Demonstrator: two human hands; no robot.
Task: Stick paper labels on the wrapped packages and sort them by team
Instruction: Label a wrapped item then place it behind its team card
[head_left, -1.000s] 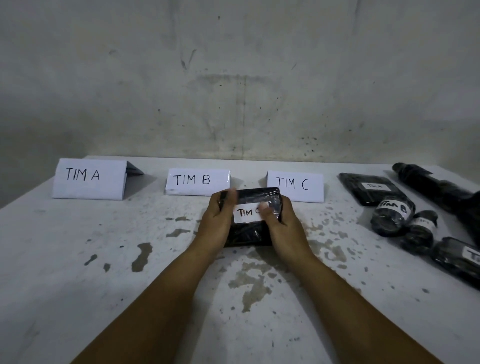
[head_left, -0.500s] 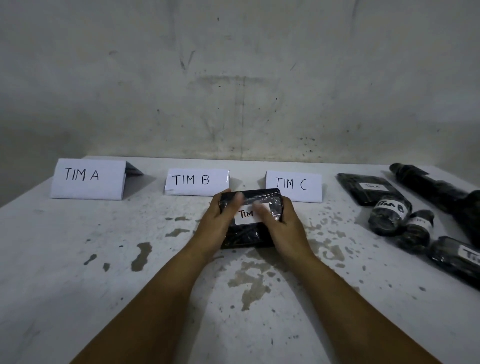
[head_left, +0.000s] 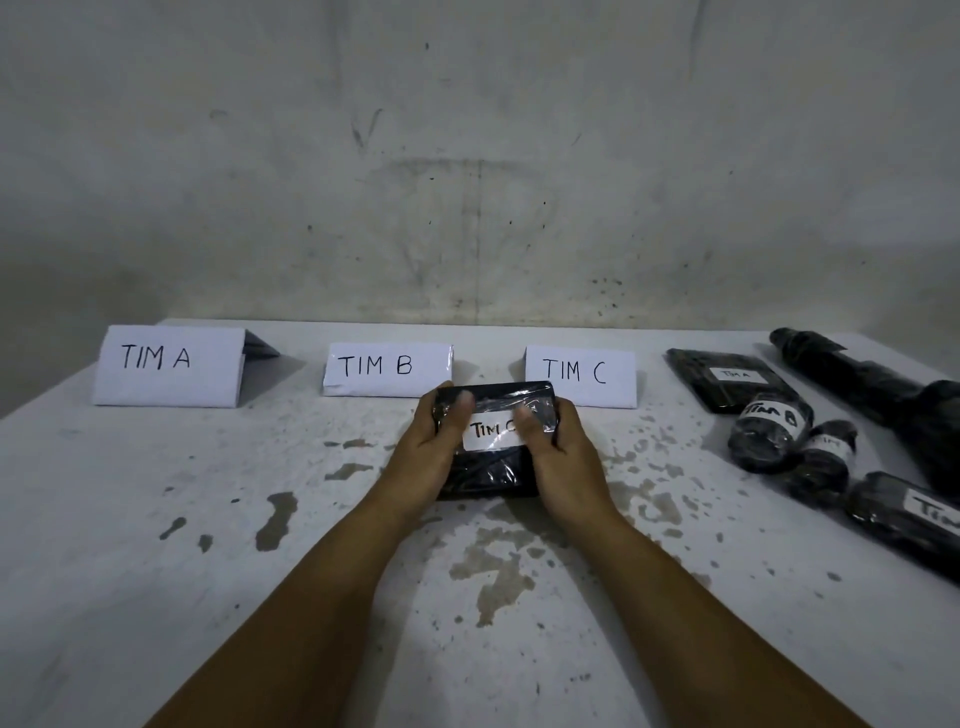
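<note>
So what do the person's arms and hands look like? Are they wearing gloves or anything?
No gloves. The left hand and right hand are bare, and both forearms are bare as far as the picture shows, with no sleeves in view. I see no rings, watch or bracelets. The fingernails look short and plain.

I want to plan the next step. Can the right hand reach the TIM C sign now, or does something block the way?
Probably yes, once freed. The right hand now grips the wrapped package together with the left hand. The TIM C sign stands just beyond it, and the table between them looks bare.
</note>
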